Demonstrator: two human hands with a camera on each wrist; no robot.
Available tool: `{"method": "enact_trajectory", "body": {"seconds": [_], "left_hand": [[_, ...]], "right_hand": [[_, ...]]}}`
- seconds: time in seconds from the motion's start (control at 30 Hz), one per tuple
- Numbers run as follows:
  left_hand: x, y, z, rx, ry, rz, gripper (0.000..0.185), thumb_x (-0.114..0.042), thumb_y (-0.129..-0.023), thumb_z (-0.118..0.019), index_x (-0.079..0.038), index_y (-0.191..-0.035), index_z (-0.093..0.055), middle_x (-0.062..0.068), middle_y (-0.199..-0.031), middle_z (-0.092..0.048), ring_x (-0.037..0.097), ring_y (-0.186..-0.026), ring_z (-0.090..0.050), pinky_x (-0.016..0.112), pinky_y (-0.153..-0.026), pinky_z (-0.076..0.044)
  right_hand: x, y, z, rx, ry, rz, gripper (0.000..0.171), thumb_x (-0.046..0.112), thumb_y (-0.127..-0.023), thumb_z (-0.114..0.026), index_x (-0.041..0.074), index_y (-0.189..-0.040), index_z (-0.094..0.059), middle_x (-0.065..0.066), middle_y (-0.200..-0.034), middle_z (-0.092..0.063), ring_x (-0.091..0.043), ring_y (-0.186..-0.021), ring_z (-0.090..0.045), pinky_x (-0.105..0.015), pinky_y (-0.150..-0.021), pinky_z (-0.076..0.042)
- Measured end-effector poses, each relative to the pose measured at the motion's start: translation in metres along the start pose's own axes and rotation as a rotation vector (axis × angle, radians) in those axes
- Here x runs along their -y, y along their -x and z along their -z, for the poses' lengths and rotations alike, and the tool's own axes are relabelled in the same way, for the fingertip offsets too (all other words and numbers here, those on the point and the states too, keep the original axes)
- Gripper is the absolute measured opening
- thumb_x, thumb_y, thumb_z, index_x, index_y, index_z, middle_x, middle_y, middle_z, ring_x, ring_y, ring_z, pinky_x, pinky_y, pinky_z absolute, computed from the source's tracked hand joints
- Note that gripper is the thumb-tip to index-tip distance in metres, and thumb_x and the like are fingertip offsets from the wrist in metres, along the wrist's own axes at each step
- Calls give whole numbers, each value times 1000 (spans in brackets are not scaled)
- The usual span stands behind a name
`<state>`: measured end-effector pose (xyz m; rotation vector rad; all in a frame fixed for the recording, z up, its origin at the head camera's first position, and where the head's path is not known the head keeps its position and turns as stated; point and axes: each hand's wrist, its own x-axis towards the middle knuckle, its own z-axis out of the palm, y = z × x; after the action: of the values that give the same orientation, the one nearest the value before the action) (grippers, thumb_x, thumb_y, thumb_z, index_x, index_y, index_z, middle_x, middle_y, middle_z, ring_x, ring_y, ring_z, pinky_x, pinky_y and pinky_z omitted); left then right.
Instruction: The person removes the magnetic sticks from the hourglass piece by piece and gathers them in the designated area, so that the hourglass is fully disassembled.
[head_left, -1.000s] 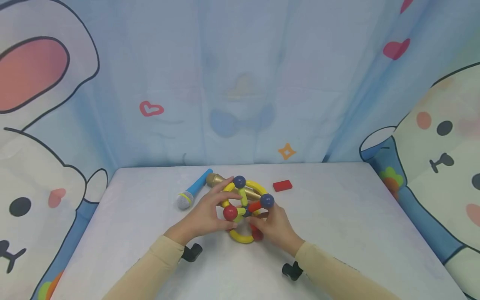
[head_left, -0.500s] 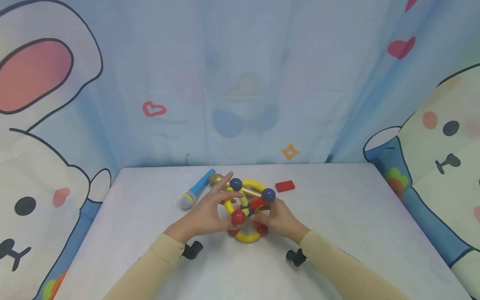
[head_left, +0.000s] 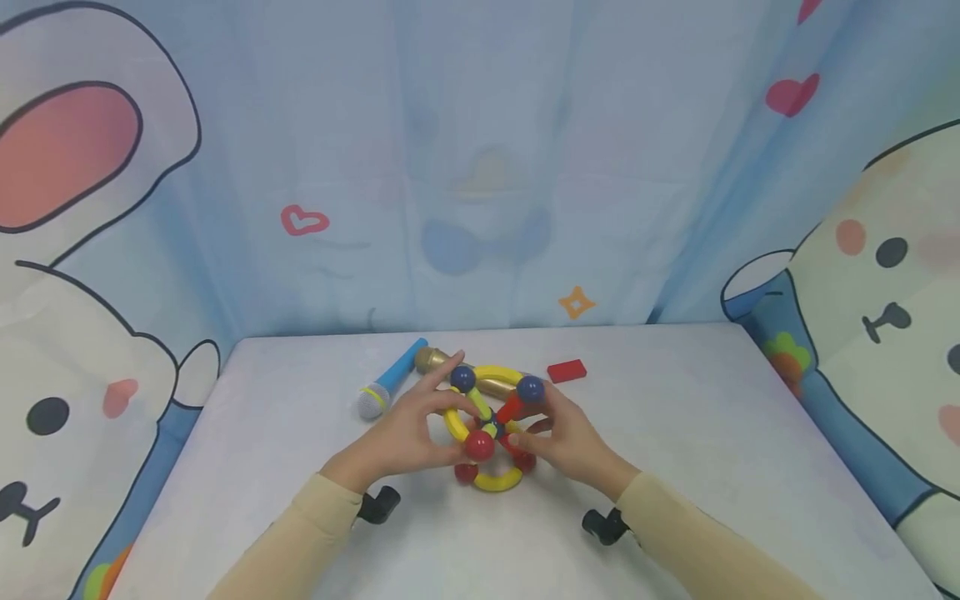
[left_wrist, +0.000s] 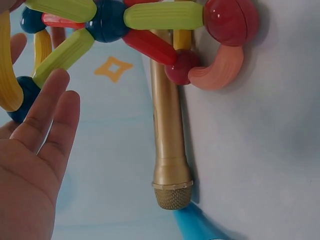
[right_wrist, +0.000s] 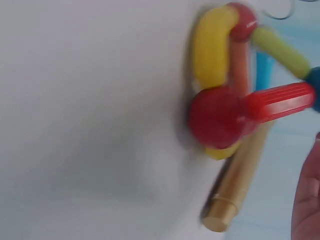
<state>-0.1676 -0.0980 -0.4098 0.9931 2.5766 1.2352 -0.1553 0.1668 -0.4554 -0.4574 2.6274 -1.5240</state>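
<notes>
White table [head_left: 675, 467] (hands [head_left: 487, 437] on toy [head_left: 491, 429])

A pale, faintly mottled worktop [head_left: 712, 467] filled the lower part of the head view, lit evenly and softly. Behind its far edge hung a light blue curtain [head_left: 480, 125] in loose vertical folds, printed with a faded blue bow [head_left: 483, 242] straight above the worktop's middle. Left of the bow sat a red outlined heart [head_left: 303, 221]; below and right of it, an orange four-pointed star [head_left: 575, 303]; far up to its right, a solid pink heart [head_left: 792, 93]. Large cartoon rabbits flanked the worktop, one at the left [head_left: 67, 350] and one at the right [head_left: 892, 275].
</notes>
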Motion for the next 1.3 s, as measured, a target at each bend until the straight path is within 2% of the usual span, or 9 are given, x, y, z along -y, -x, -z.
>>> {"method": "enact_trajectory", "body": {"seconds": [0.13, 0.37, 0.47, 0.6, 0.73, 0.87, 1.0, 1.1, 1.3], "left_hand": [[1, 0, 1, -3, 8, -15, 38, -21, -77, -86, -28, -112, -73, -17, -162, -17, 19, -146, -25, 47, -98, -47], [1, 0, 1, -7, 20, 8, 35, -16, -78, -85, -22, -111, -75, -21, -160, -18, 18, -142, -32, 39, -96, -49], [0, 0, -1, -11, 24, 13, 35, -15, -77, -84, -22, -111, -75, -21, -160, -18, 18, -141, -34, 37, -94, -50], [-2, 1, -3, -33, 32, 1, 35, -13, -77, -84, -23, -110, -75, -20, -160, -19, 18, -142, -32, 40, -94, -51], [-1, 3, -8, -59, 40, -33, 34, -16, -78, -85, -25, -109, -75, -18, -160, -21, 14, -146, -21, 49, -103, -44], [0, 4, -12, -88, 34, -85, 36, -17, -78, -85, -27, -109, -73, -14, -160, -22, 12, -148, -17, 54, -106, -38], [0, 1, -11, -68, 42, -106, 36, -16, -77, -85, -24, -110, -72, -11, -162, -21, 18, -145, -26, 43, -99, -48], [1, -2, -7, -32, 56, -95, 35, -17, -76, -86, -26, -107, -72, -11, -162, -20, 17, -145, -27, 36, -93, -51], [1, -6, -3, -12, 55, -82, 31, -18, -74, -87, -34, -95, -72, -15, -159, -25, 9, -147, -18, 45, -100, -46]], "right_hand": [[12, 10, 10, -86, -36, 60, 87, 2, -84, -79, 29, -152, -34, -1, -126, -58, -20, -100, -66, -33, -81, -57], [19, 15, 19, -117, 33, 107, 78, 5, -89, -75, 25, -152, -34, -5, -129, -57, -15, -97, -67, -30, -80, -57], [20, 19, 21, -204, 92, 134, 75, 5, -88, -75, 22, -150, -37, -4, -132, -56, -12, -95, -66, -29, -78, -57], [30, 30, 19, -322, 151, 251, 64, 0, -85, -76, 14, -141, -49, -1, -123, -60, -10, -86, -63, -27, -70, -57], [44, 40, 7, -191, 122, 351, 52, 1, -83, -79, 12, -129, -57, 0, -115, -63, -8, -79, -62, -27, -64, -57], [51, 43, -7, -53, 75, 342, 49, 15, -84, -82, 17, -127, -59, 4, -116, -60, -8, -81, -64, -28, -63, -58], [52, 41, -17, -50, 92, 325, 51, 24, -81, -85, 23, -125, -60, 11, -117, -58, -9, -89, -62, -28, -65, -58], [54, 38, -21, -54, 117, 313, 51, 20, -80, -86, 20, -123, -61, 13, -117, -58, -9, -93, -59, -27, -66, -58], [59, 37, -25, -58, 96, 270, 47, 16, -80, -86, 20, -119, -60, 14, -112, -60, -13, -89, -60, -26, -67, -58]]}}
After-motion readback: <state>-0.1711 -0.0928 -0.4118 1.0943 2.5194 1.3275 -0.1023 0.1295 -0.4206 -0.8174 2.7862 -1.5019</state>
